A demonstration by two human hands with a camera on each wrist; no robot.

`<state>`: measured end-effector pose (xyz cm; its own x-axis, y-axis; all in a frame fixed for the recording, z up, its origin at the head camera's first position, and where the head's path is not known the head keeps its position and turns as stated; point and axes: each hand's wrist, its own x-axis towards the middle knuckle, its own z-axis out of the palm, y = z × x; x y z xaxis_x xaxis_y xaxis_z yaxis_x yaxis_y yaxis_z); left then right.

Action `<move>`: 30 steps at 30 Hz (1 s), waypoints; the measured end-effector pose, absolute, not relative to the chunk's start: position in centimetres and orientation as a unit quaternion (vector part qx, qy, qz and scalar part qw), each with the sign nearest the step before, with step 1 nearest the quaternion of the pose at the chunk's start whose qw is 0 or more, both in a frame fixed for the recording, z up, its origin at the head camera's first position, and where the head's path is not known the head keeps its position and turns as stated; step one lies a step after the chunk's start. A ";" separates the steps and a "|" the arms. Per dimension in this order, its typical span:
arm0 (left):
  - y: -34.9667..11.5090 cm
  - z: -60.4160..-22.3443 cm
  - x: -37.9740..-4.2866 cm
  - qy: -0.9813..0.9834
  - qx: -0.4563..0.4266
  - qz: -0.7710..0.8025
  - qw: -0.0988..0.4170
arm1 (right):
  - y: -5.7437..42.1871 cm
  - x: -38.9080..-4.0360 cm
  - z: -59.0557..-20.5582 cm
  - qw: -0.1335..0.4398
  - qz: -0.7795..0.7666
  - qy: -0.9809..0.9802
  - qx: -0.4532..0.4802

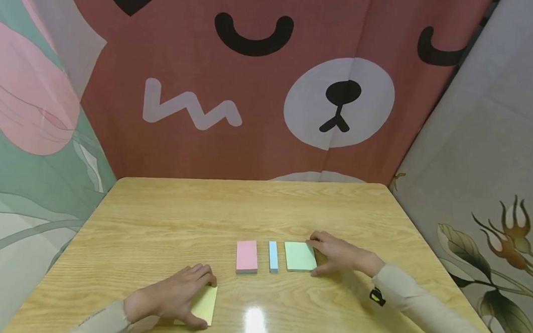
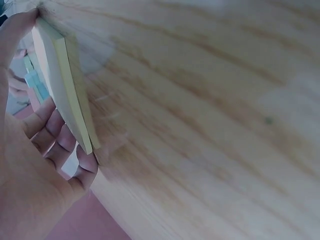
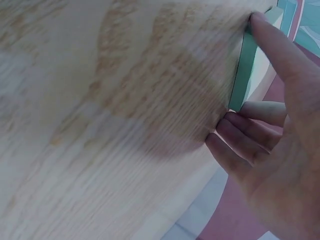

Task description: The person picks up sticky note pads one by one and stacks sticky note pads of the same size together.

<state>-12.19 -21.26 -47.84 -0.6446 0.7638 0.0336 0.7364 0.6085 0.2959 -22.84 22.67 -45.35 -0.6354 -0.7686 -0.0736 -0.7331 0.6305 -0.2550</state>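
Note:
At the front left of the table, my left hand [image 1: 174, 293] holds a pale yellow sticky note pad [image 1: 206, 306]. In the left wrist view, the thumb is at one end of this yellow pad [image 2: 74, 92] and fingertips are at the other. My right hand [image 1: 342, 256] grips the right side of a light green sticky note pad [image 1: 299, 256], thumb at the near corner and fingers at the far one. The right wrist view shows the green pad's [image 3: 244, 70] side edge between thumb and index finger. The palm side hides none of that edge.
Left of the green pad lies a narrow blue sticky note pad [image 1: 273, 257]. Farther left is a pink sticky note pad [image 1: 246, 256] with a bluish-green layer under its near edge. The wooden table [image 1: 178, 207] meets a bear-patterned curtain [image 1: 258, 156] at its back edge.

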 end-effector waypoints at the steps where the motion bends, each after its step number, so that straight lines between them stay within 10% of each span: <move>1: -21.2 -47.8 -12.2 0.895 0.420 0.143 0.048 | 22.7 -22.8 -45.4 0.086 -0.101 0.899 -0.418; 30: -21.3 -47.7 -12.3 0.895 0.413 0.153 0.064 | 22.6 -23.4 -45.2 0.121 -0.134 0.896 -0.406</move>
